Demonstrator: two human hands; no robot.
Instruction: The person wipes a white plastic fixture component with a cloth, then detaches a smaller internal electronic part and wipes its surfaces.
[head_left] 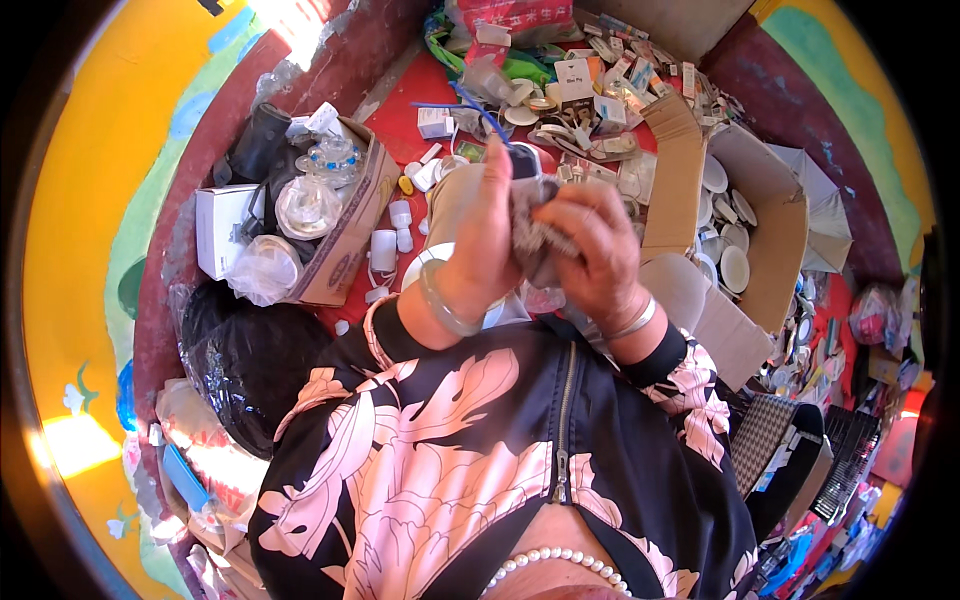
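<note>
A crumpled grey-brown cloth (540, 222) is bunched up in front of my chest, between my two hands. My left hand (478, 232) is closed along its left side with the thumb pointing up. From the right, my right hand (598, 238) presses the cloth with curled fingers. Whether something is wrapped inside it is hidden. Just beyond the cloth shows a small dark item (522, 160) with a pale edge, and a thin blue strip (482, 110) runs close to it. I cannot tell whether that item is held or lies behind.
To the left stands a carton (345, 235) of wrapped goods, with a black plastic bag (245, 350) nearer me. An open cardboard box (775, 240) holding white discs is on the right. Small boxes (575, 85) and loose parts cover the red floor cloth (395, 105) ahead.
</note>
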